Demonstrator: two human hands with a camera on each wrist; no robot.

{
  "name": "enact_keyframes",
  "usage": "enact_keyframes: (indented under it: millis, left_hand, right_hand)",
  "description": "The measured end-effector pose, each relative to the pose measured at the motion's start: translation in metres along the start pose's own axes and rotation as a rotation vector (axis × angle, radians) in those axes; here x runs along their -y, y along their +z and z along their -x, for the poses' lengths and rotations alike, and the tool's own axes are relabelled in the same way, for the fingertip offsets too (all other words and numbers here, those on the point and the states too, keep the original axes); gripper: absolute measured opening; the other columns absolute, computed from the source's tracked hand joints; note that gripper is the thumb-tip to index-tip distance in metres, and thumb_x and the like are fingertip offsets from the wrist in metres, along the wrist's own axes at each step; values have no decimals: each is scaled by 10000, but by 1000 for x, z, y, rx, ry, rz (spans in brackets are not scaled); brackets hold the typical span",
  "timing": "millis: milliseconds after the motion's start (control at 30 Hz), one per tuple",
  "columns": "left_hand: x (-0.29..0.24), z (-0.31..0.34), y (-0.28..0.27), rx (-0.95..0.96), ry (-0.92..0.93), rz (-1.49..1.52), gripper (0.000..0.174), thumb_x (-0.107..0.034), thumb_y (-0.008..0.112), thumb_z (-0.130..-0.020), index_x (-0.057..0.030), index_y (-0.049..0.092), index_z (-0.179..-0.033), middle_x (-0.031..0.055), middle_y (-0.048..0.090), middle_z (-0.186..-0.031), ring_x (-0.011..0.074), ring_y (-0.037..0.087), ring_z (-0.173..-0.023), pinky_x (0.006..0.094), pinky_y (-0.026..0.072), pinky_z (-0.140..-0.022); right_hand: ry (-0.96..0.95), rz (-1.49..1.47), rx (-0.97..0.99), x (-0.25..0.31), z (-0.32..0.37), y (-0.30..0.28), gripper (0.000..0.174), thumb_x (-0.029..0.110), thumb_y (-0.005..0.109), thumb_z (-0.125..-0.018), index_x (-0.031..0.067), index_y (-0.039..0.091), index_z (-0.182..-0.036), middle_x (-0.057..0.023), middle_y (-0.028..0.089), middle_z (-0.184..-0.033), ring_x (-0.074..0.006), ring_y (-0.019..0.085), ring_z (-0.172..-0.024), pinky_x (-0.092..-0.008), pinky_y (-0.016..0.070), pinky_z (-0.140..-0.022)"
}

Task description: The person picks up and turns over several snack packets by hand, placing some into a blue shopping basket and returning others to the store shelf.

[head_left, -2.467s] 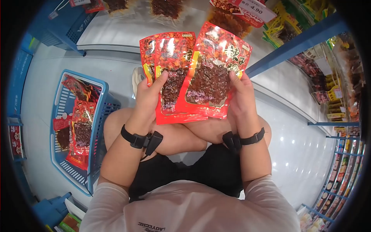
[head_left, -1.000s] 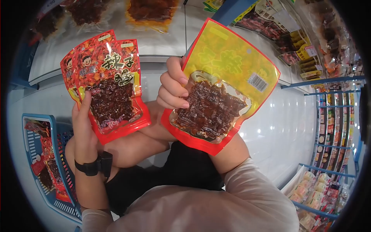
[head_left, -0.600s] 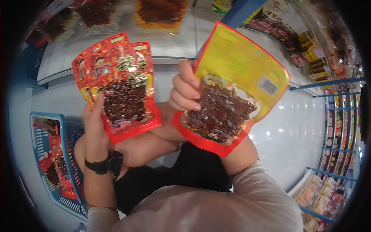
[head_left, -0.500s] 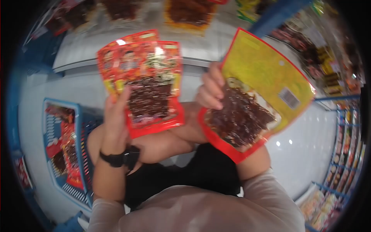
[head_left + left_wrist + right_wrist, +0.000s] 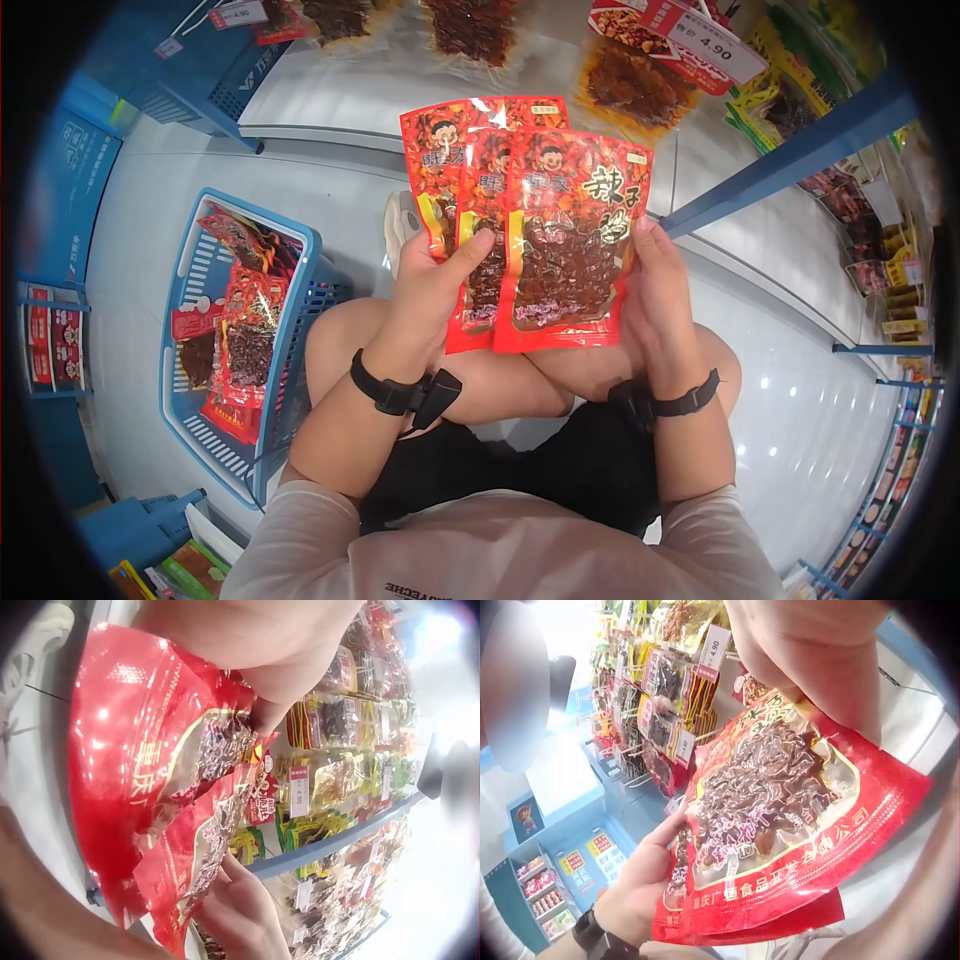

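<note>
Three red snack packets with clear windows onto dark, shiny pieces are fanned out above the crossed legs, printed fronts up. My left hand (image 5: 430, 285) grips the left packet (image 5: 436, 170) and the middle packet (image 5: 487, 180), thumb across the front. The front packet (image 5: 570, 265) overlaps the middle one, and my right hand (image 5: 660, 280) pinches its right edge, fingers hidden behind. In the left wrist view, the red lower ends of the packets (image 5: 120, 750) hang below the hand. The front packet's window (image 5: 765, 787) fills the middle of the right wrist view.
A blue shopping basket (image 5: 310, 270) holding several similar packets stands on the floor at the left. Ahead is a white shelf ledge (image 5: 330, 110) with hanging packets and price tags above. A blue rail (image 5: 790, 150) slants across the right, beside racks of snacks.
The right-hand packet has turned from its yellow back to its red front. It has come left to overlap the two packets in my left hand. The head view has shifted too.
</note>
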State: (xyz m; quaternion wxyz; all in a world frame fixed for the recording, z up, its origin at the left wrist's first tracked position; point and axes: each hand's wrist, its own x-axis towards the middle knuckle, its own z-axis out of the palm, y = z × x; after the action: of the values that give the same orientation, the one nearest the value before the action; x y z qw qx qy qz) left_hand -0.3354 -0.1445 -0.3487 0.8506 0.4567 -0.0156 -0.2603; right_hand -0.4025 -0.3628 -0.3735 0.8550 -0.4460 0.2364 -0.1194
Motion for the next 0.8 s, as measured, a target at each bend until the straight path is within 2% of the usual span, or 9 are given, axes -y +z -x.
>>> enact_keyframes:
  millis: [167,267,400,467,533,600,667,700,800]
  left_hand:
    - [3,-1,-8,-60,98,-237,363,-62,696,-885,10,557,-1212,95,665,-1130,166,656,-987,312,549,-845]
    - [9,-2,-15,-31,188,-192,410,-33,758,-820,18,580,-1186,80,666,-1123,148,653,-961,291,539,-853]
    - [5,-2,-16,10,219,-70,373,-139,741,-863,-11,594,-1181,72,682,-1068,116,664,-880,247,563,-653]
    - [2,-4,-18,4,168,-19,347,-195,711,-894,-29,602,-1179,59,690,-1020,97,664,-850,228,546,-561]
    - [-8,0,-9,-32,58,-104,322,-208,680,-915,-15,608,-1163,51,696,-980,91,657,-835,235,544,-601]
    - [12,-11,-18,41,137,-200,289,-159,648,-938,6,607,-1172,53,683,-1047,113,641,-933,262,545,-744]
    - [26,-16,-21,86,257,-265,259,-146,635,-945,11,620,-1151,58,684,-1047,100,624,-954,277,528,-807]
    - [27,-16,-21,91,184,-272,281,-128,636,-942,16,604,-1181,67,675,-1077,108,614,-989,291,508,-875]
    - [10,-10,-17,188,131,41,322,-101,634,-937,24,569,-1226,82,658,-1132,125,613,-1019,301,506,-898]
  right_hand:
    - [174,-155,81,8,8,20,217,217,449,-1038,23,519,-1103,-104,636,-1091,-175,623,-972,-334,499,-899]
    - [118,-108,120,-7,-1,5,239,229,435,-1042,18,523,-1109,-99,642,-1089,-178,625,-964,-335,495,-904]
    - [10,-28,211,-8,-2,-9,232,226,461,-1028,23,556,-1086,-90,652,-1045,-183,627,-946,-324,514,-844]
    - [-26,-65,71,3,4,16,235,237,487,-1010,30,571,-1081,-90,653,-998,-178,636,-878,-315,528,-778]
    - [22,-101,95,-7,-18,-32,255,266,505,-991,44,576,-1095,-76,653,-971,-186,640,-815,-333,534,-755]
    - [17,-125,5,3,2,-14,251,295,527,-968,73,578,-1074,-39,625,-895,-169,602,-721,-327,510,-715]
    - [79,-247,307,-6,-25,-52,248,318,540,-950,90,571,-1044,-6,558,-793,-153,514,-623,-298,455,-662]
    - [108,-182,209,-7,-26,-54,264,346,548,-939,99,568,-1029,-1,499,-758,-151,451,-608,-275,405,-650]
    - [25,-299,275,1,-2,-25,374,409,566,-913,63,550,-1055,-38,511,-831,-160,473,-744,-304,413,-721]
